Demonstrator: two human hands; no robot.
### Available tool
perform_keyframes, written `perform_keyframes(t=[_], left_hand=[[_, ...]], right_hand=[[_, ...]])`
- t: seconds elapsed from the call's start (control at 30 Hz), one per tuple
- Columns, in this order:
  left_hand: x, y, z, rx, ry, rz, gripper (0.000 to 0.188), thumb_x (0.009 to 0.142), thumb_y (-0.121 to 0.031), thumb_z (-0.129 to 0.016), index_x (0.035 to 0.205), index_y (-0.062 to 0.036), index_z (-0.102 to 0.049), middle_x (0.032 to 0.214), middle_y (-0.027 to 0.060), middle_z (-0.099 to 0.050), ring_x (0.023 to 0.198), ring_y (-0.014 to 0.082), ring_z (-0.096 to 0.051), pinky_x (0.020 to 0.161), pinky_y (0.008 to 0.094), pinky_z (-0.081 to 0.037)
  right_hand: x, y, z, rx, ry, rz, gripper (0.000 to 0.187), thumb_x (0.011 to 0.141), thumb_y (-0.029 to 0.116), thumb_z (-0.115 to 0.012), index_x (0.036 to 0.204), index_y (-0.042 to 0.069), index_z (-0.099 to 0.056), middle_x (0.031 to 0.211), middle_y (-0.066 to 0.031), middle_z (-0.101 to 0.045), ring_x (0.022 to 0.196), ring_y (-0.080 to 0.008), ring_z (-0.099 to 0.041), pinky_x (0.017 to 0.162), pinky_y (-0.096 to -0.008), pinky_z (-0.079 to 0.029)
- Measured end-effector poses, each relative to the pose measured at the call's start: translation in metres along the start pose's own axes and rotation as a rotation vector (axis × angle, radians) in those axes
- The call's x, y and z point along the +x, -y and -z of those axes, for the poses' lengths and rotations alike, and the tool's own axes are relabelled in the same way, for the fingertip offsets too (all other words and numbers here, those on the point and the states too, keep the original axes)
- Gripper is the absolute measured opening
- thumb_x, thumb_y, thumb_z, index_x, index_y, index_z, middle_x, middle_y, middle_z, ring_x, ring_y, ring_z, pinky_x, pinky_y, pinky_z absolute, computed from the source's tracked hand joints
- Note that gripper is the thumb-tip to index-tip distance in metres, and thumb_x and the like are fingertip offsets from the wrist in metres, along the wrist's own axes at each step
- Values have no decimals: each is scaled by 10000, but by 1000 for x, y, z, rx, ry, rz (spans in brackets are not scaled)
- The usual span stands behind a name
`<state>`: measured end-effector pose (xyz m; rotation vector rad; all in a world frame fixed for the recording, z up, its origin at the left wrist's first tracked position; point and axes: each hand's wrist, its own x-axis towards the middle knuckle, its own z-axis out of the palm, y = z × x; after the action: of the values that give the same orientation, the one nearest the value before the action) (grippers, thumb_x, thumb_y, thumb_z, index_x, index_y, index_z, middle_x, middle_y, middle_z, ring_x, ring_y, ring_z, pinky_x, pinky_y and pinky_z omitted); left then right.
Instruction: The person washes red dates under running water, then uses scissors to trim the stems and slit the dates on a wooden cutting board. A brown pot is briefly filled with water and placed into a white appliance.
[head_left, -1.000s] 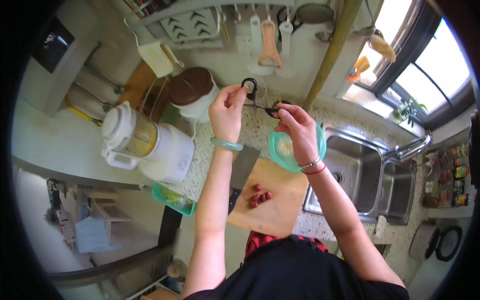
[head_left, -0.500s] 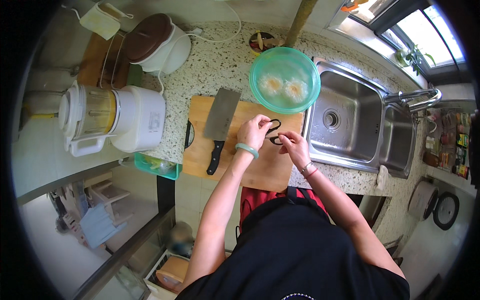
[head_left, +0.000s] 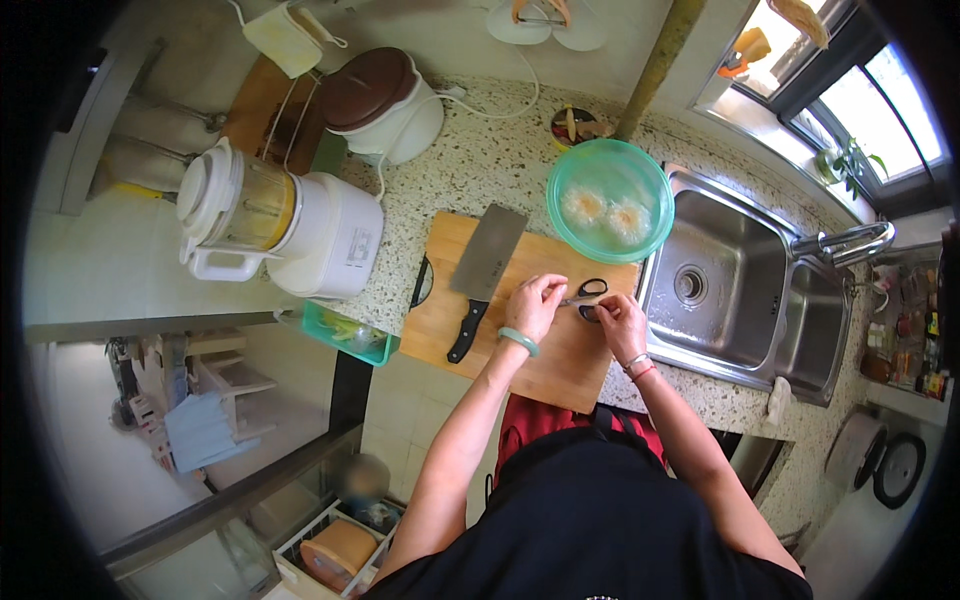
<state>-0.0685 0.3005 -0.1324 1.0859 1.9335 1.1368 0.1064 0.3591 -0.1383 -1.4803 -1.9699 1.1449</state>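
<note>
My right hand [head_left: 622, 322] grips a pair of black-handled scissors [head_left: 590, 292] over the right part of a wooden cutting board [head_left: 520, 345]. The blades point left toward my left hand [head_left: 535, 303]. That hand's fingers are pinched on a small item at the blade tips, which is mostly hidden. A green bangle sits on my left wrist and a red-and-white band on my right. A cleaver [head_left: 487, 262] with a black handle lies on the left half of the board.
A green bowl [head_left: 610, 200] with two pale lumps in water stands behind the board, next to a steel sink [head_left: 740, 290]. At the left stand a white blender [head_left: 270, 225], a brown-lidded cooker [head_left: 385, 100] and a small green tub [head_left: 345, 335] at the counter edge.
My hands came down with the scissors from the wall rack to the cutting board. The red pieces that lay on the board no longer show there.
</note>
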Motion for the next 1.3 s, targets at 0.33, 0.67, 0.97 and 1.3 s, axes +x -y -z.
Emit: perform_keyframes(t=[0.33,0.67,0.97,1.3], left_hand=[[-16,-30,10,-288,-48,186,134,908,-161,-604,978,-66,-667,599,6,-590,467,64,-516,423,236,-400],[-38,-32,44,-323,-192,186,176,924,-146,-584,1058,-52,-649,798,30,-670,682,72,-611,566,206,-495],[23,-4,115,-512,-259,122,269,940,-194,-573,1175,-67,-606,1038,26,-662,883,68,-603,706,214,-484],[155,-15,241,-554,-694,-112,404,949,-199,-545,1299,-7,-489,1286,97,-522,1158,163,-504,942,274,-408]], right_hand=[[6,-9,5,-72,23,79,145,721,90,-723,816,16,-642,794,-121,-594,708,-246,-608,685,-339,-500],[7,-5,8,-60,-40,191,141,786,137,-684,836,15,-635,773,-134,-609,695,-259,-618,641,-343,-503],[55,116,-34,588,259,-168,239,911,203,-581,917,-26,-651,763,-75,-675,558,-116,-611,502,-231,-503],[192,270,-145,860,219,-28,330,914,246,-584,1108,-20,-602,924,-112,-661,710,-161,-638,580,-273,-522]])
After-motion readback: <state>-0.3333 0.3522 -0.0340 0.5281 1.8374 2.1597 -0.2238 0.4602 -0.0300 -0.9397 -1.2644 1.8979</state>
